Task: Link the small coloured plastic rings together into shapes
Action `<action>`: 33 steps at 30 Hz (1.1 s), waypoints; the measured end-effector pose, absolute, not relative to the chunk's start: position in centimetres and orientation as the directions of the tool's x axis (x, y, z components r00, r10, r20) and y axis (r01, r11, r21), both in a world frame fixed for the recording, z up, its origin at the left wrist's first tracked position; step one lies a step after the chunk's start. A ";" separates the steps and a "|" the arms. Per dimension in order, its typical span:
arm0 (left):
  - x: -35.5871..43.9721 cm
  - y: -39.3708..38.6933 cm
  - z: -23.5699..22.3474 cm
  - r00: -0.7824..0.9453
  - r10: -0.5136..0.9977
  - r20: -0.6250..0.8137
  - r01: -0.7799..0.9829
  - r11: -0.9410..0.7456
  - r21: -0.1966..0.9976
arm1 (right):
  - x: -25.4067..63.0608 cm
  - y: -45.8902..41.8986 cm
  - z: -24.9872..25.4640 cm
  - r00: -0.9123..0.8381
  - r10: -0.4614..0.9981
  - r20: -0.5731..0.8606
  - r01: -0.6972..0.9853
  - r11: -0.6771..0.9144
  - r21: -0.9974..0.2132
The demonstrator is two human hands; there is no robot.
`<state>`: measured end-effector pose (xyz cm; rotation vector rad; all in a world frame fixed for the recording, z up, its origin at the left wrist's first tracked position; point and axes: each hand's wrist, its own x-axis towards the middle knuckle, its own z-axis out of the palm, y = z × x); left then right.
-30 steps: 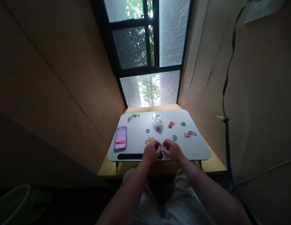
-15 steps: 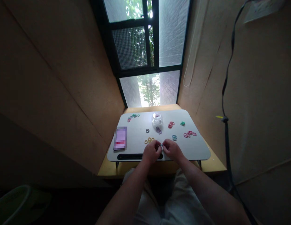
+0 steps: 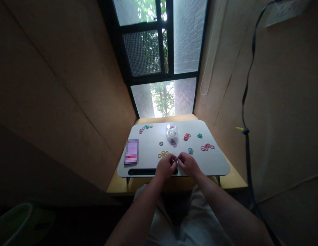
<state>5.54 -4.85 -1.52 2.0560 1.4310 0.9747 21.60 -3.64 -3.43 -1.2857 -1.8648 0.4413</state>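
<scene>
The left hand (image 3: 166, 166) and right hand (image 3: 189, 165) stay pinched on a small greyish piece (image 3: 176, 159), shape unclear, near the rounded white surface's (image 3: 148, 147) front edge, barely shifted, suggesting unfinished fingerwork.

Yellow rings (image 3: 163, 154), red rings (image 3: 187, 137), blue rings (image 3: 191, 150) and purple rings (image 3: 173, 143) contrast with the white tabletop (image 3: 148, 145).
</scene>
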 end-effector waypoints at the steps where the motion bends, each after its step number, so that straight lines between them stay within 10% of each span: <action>1: 5.5 -4.9 -1.5 0.212 0.932 0.293 0.617 -0.360 0.700 | 21.6 -3.7 -3.4 -0.153 0.895 0.418 0.612 0.418 -0.671; 33: 5.6 -4.8 -1.6 0.187 0.935 0.301 0.605 -0.351 0.714 | 21.7 -3.6 -3.3 -0.146 0.898 0.415 0.613 0.411 -0.675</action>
